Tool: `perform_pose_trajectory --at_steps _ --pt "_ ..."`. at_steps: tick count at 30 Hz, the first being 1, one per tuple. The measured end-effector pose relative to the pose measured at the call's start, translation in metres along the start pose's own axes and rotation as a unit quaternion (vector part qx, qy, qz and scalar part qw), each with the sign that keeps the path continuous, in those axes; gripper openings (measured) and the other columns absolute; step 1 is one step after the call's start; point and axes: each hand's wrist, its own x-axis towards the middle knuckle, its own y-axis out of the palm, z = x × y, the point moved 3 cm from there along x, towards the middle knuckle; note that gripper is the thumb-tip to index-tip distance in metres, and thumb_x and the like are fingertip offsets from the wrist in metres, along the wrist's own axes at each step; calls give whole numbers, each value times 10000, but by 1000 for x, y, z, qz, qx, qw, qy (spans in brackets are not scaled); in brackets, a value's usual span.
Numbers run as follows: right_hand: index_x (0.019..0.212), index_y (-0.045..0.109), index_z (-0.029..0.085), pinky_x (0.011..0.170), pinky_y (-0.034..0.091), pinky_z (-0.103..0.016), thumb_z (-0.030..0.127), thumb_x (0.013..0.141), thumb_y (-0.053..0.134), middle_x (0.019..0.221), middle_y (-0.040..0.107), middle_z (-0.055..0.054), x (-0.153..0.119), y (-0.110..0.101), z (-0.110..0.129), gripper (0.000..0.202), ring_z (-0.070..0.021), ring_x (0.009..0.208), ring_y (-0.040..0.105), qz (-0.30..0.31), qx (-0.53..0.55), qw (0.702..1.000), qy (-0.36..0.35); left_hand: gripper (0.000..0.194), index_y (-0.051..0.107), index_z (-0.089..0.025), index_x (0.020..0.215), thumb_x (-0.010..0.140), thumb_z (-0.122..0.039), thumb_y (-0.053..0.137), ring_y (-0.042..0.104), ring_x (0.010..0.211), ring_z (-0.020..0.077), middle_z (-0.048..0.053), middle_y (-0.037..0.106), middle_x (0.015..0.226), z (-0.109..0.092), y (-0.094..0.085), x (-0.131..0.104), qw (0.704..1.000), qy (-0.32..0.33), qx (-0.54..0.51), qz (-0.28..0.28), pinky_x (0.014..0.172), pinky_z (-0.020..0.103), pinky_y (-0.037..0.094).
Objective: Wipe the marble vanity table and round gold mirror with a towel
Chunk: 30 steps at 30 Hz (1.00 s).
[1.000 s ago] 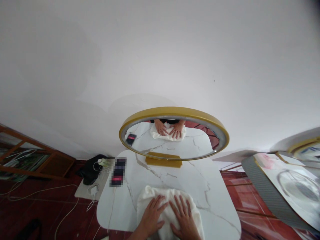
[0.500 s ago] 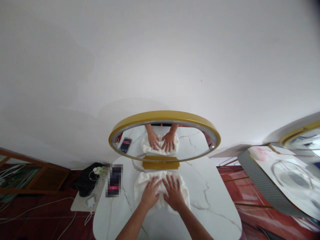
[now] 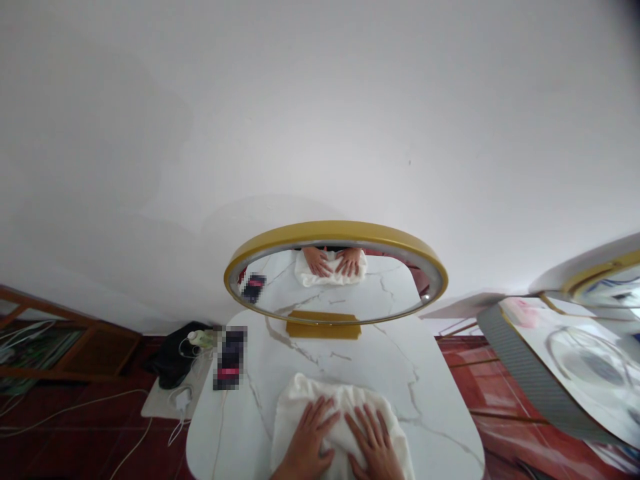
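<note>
A white cloth [image 3: 334,393] lies bunched on the marble-patterned table [image 3: 440,413], near its front edge. My left hand [image 3: 311,440] rests flat on the cloth's left half, fingers spread. On the right half, my right hand [image 3: 373,437] presses down with its fingers apart as well. Neither hand grips the fabric. Both hands and the cloth are reflected in the round gold-framed mirror [image 3: 335,230] at the back of the table.
A phone-like dark object [image 3: 230,360], blurred out, lies at the table's left with a cable. The mirror's gold base [image 3: 323,329] stands near the wall. At right is another white table [image 3: 565,353]; at left, a black bag [image 3: 175,357] and a wooden cabinet [image 3: 100,353].
Both hands and the cloth beneath them have slid toward me, away from the mirror base, to the table's front. The hands stay flat on the cloth.
</note>
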Motion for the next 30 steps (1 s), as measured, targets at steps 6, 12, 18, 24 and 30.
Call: perform_pose_trajectory --at_steps 6,12,18,24,30 --pt "1447 147 372 1099 90 -535 471 821 475 1493 277 27 0 5 -1 713 -322 1343 279 9 1 1000 15 796 196 -446 1420 756 -300 609 123 1416 241 -99 119 1542 2 -7 -4 999 31 -6 17 1151 481 129" --pt "1451 91 371 1110 107 -520 379 860 436 1524 168 47 66 -21 10 684 -280 1394 159 53 22 998 40 686 273 -419 1409 809 -179 503 171 1406 235 -68 191 1533 19 -30 8 994 -49 55 -75 1148 466 153" --pt "1449 105 375 1107 47 -555 277 827 436 1526 128 48 127 -36 11 711 -264 1401 134 59 5 995 76 716 331 -386 1398 758 -84 441 174 1405 242 -54 222 1525 22 -62 34 978 -137 90 -128 1142 477 130" --pt "1454 126 350 1105 47 -561 265 786 451 1525 121 41 130 -38 11 747 -267 1404 115 51 -4 995 83 754 297 -376 1413 723 -142 492 94 1420 236 -70 139 1544 24 -70 40 981 -149 79 -92 1147 475 81" --pt "1466 104 314 1117 56 -521 377 842 419 1529 129 17 60 -32 9 702 -281 1398 143 38 0 999 26 767 182 -411 1437 767 -201 493 5 1425 241 -110 22 1546 22 -39 11 994 -89 54 -29 1140 518 20"
